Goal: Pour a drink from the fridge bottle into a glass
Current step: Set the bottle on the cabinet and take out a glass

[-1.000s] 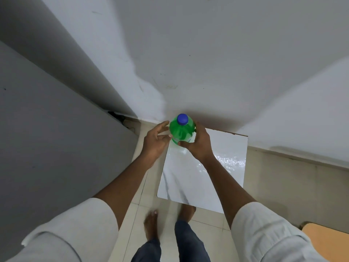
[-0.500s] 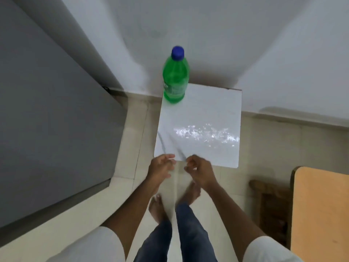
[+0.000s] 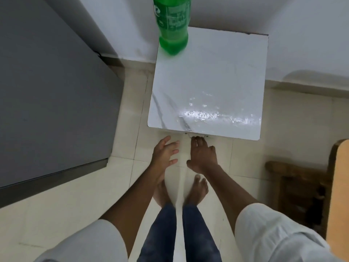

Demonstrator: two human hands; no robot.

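A green plastic bottle stands upright on the far left corner of a small white marble-topped table; its cap is cut off by the top edge of the view. My left hand hovers with fingers spread just below the table's near edge, holding nothing. My right hand is beside it, fingers apart, fingertips at the underside of the near edge by a small metal fitting. No glass is in view.
A grey fridge side fills the left. White walls meet behind the table. A wooden stool and an orange tabletop edge stand at the right. My bare feet are on the pale tiled floor.
Both hands have let go of the bottle and dropped back to the table's near edge, now with fingers spread. The view has tilted down, so the bottle's cap has left the frame.
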